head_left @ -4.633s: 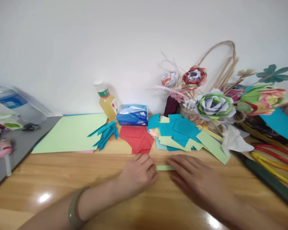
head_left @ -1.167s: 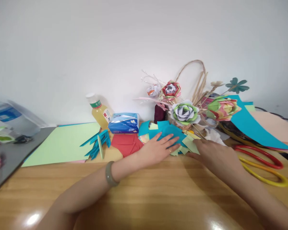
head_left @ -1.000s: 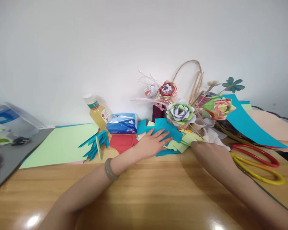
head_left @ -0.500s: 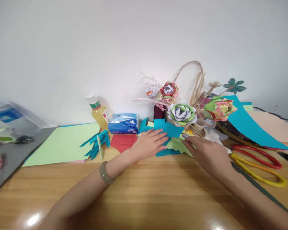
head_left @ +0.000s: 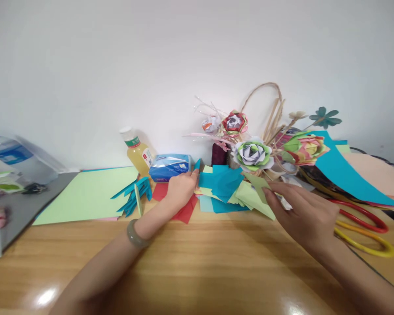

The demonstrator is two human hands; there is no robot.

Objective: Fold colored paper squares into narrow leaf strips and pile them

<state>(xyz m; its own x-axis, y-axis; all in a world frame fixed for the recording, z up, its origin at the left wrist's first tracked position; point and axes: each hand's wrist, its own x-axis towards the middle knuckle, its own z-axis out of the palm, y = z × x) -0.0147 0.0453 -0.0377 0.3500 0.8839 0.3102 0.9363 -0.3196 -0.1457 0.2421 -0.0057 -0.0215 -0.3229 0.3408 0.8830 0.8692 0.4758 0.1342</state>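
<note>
My left hand [head_left: 181,190], a stone bangle on its wrist, reaches to the right end of the tissue pack. Its fingers are closed at the lower end of a small blue paper piece [head_left: 197,164]; the grip is partly hidden. My right hand [head_left: 304,214] pinches a light green paper slip [head_left: 256,186] between thumb and fingers, raised above the desk. Between the hands lies a loose pile of blue paper pieces [head_left: 228,183] and light green paper pieces [head_left: 254,200]. Red paper pieces [head_left: 185,212] lie under and beside my left hand.
Behind stand a tissue pack [head_left: 170,167], a juice bottle [head_left: 138,153] and paper flowers [head_left: 253,154]. Folded blue strips [head_left: 139,194] and light green sheets [head_left: 92,192] lie left. Scissors with red and yellow handles [head_left: 364,238] and large blue paper [head_left: 354,175] are at right.
My left hand has moved left off the paper pile, and its spread fingers have closed. My right hand has lifted the light green slip and shifted right, uncovering more of the pile.
</note>
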